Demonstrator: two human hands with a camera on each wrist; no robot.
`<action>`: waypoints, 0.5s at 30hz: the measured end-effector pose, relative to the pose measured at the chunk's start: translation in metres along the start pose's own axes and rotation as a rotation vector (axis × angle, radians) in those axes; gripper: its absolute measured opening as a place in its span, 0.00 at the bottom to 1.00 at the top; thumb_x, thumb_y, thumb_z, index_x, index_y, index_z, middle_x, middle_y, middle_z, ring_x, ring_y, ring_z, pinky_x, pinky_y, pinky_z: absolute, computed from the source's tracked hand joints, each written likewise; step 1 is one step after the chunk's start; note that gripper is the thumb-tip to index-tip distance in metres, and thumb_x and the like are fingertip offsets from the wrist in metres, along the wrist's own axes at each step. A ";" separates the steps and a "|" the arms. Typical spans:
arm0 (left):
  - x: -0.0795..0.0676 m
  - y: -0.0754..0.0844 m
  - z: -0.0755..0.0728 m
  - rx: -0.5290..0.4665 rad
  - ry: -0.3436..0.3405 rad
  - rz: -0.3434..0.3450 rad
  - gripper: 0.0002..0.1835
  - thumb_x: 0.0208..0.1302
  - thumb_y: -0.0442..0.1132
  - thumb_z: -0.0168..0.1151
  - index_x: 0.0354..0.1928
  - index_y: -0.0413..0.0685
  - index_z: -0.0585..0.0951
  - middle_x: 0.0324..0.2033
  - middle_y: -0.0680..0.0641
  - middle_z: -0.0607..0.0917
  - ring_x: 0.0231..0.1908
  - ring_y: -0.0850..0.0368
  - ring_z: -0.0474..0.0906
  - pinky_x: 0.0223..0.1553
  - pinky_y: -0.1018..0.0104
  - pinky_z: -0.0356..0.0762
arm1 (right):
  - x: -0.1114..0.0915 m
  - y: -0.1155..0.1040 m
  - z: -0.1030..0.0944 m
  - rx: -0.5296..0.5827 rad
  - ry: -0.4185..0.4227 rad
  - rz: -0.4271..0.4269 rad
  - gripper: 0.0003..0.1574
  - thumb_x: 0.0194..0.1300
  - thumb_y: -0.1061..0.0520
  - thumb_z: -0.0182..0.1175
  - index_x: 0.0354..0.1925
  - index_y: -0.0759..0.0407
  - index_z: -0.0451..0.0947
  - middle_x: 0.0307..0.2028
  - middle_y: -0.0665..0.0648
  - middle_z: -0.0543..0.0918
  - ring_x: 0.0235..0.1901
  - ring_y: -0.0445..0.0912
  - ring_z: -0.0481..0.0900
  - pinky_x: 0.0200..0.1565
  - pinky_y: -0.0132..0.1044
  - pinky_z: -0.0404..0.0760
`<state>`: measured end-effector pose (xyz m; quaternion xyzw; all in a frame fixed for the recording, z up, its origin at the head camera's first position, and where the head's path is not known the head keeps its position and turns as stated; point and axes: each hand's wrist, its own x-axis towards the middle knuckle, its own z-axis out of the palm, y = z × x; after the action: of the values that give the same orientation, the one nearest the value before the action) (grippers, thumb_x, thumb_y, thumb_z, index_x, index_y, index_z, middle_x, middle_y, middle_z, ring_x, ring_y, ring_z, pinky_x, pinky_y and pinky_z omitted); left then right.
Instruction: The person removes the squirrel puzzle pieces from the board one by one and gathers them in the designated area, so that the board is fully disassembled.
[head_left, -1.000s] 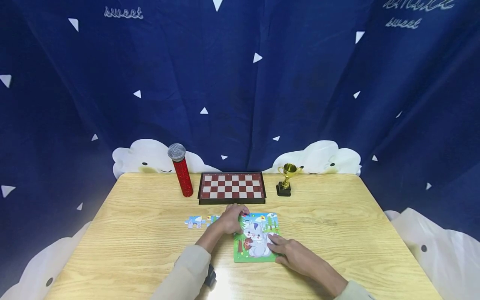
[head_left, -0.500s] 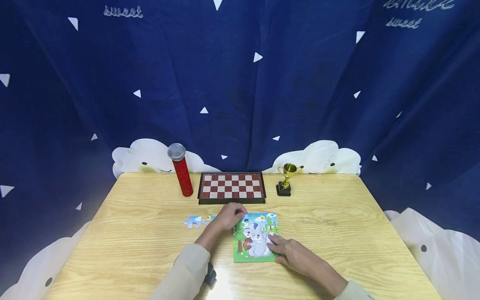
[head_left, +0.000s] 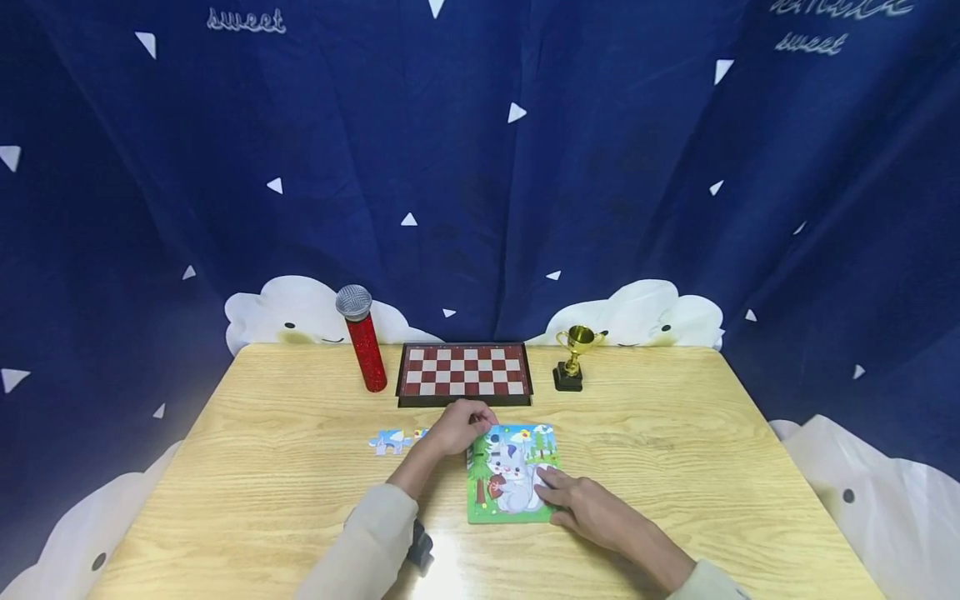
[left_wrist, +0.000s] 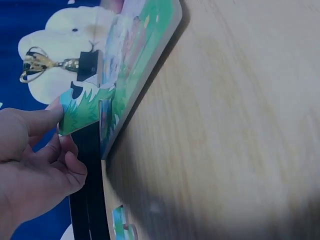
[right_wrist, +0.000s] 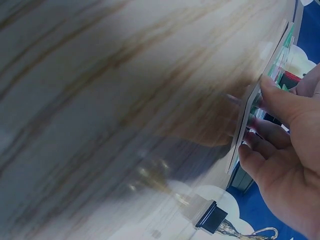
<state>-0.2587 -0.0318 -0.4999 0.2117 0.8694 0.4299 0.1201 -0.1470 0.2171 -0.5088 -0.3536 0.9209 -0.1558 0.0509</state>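
A square jigsaw puzzle with a white squirrel on green and blue lies on the table. My left hand is at its far left corner. Seen from the left wrist, this hand pinches a green, grass-patterned jigsaw piece between thumb and fingertips, beside the puzzle's edge. My right hand rests on the puzzle's right side, fingers extended over the squirrel's tail. In the right wrist view, the thumb of the right hand lies along the puzzle's edge.
Loose jigsaw pieces lie left of the puzzle, partly behind the left arm. Along the back stand a red microphone, a checkered board and a gold trophy cup. A dark blue curtain hangs behind the table.
My left hand has drawn back slightly toward the far left, uncovering more of the puzzle's upper left corner. The right hand has stayed in place on the puzzle.
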 end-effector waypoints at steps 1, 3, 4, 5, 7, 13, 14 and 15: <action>0.000 0.000 -0.001 -0.004 -0.001 0.002 0.08 0.66 0.32 0.54 0.38 0.41 0.82 0.31 0.50 0.80 0.31 0.60 0.71 0.35 0.70 0.72 | 0.000 0.000 0.000 -0.002 0.001 -0.002 0.26 0.63 0.56 0.60 0.57 0.67 0.74 0.63 0.67 0.70 0.61 0.59 0.72 0.57 0.49 0.73; -0.001 0.001 -0.003 -0.010 -0.003 0.008 0.08 0.67 0.32 0.54 0.38 0.41 0.82 0.31 0.50 0.80 0.31 0.60 0.71 0.34 0.70 0.71 | 0.000 0.000 0.000 -0.002 0.001 -0.003 0.26 0.63 0.56 0.60 0.57 0.67 0.74 0.63 0.67 0.70 0.61 0.59 0.72 0.57 0.49 0.73; -0.002 0.001 -0.005 -0.017 -0.004 0.006 0.08 0.67 0.32 0.54 0.39 0.41 0.82 0.31 0.49 0.80 0.31 0.60 0.70 0.33 0.70 0.71 | 0.000 0.000 0.000 -0.003 0.001 -0.005 0.26 0.63 0.56 0.60 0.57 0.67 0.74 0.63 0.67 0.70 0.61 0.59 0.72 0.57 0.49 0.73; -0.002 0.000 -0.007 -0.024 -0.004 0.006 0.08 0.67 0.32 0.54 0.39 0.40 0.82 0.30 0.49 0.80 0.31 0.60 0.70 0.33 0.70 0.71 | 0.000 0.000 0.000 -0.004 0.001 -0.007 0.26 0.63 0.56 0.60 0.57 0.67 0.74 0.63 0.67 0.70 0.61 0.59 0.72 0.57 0.49 0.73; -0.004 -0.001 -0.011 -0.023 0.000 0.004 0.08 0.67 0.32 0.54 0.38 0.41 0.82 0.30 0.49 0.80 0.31 0.60 0.70 0.33 0.70 0.70 | 0.000 0.000 0.001 -0.006 0.002 -0.010 0.26 0.63 0.56 0.60 0.57 0.67 0.74 0.63 0.67 0.70 0.61 0.59 0.72 0.57 0.49 0.74; -0.011 -0.012 -0.025 -0.015 0.008 -0.038 0.08 0.67 0.32 0.54 0.38 0.44 0.83 0.31 0.50 0.79 0.31 0.59 0.70 0.32 0.69 0.70 | 0.000 0.000 0.000 -0.010 0.006 -0.011 0.27 0.63 0.56 0.60 0.57 0.67 0.74 0.62 0.68 0.71 0.61 0.59 0.72 0.56 0.49 0.74; -0.013 -0.015 -0.028 -0.014 0.010 -0.047 0.07 0.67 0.32 0.54 0.38 0.44 0.83 0.31 0.51 0.79 0.31 0.59 0.70 0.33 0.69 0.70 | 0.000 0.000 0.000 -0.010 0.007 -0.011 0.27 0.62 0.56 0.60 0.57 0.67 0.74 0.62 0.68 0.71 0.61 0.60 0.72 0.56 0.49 0.74; -0.014 -0.017 -0.030 -0.013 0.013 -0.059 0.07 0.67 0.33 0.55 0.38 0.45 0.83 0.31 0.51 0.79 0.31 0.59 0.69 0.33 0.68 0.70 | 0.000 0.000 0.000 -0.011 0.008 -0.010 0.27 0.62 0.56 0.60 0.57 0.67 0.74 0.62 0.68 0.71 0.61 0.60 0.72 0.56 0.49 0.74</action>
<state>-0.2623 -0.0689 -0.4950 0.1826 0.8732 0.4332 0.1286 -0.1469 0.2175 -0.5093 -0.3579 0.9202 -0.1525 0.0445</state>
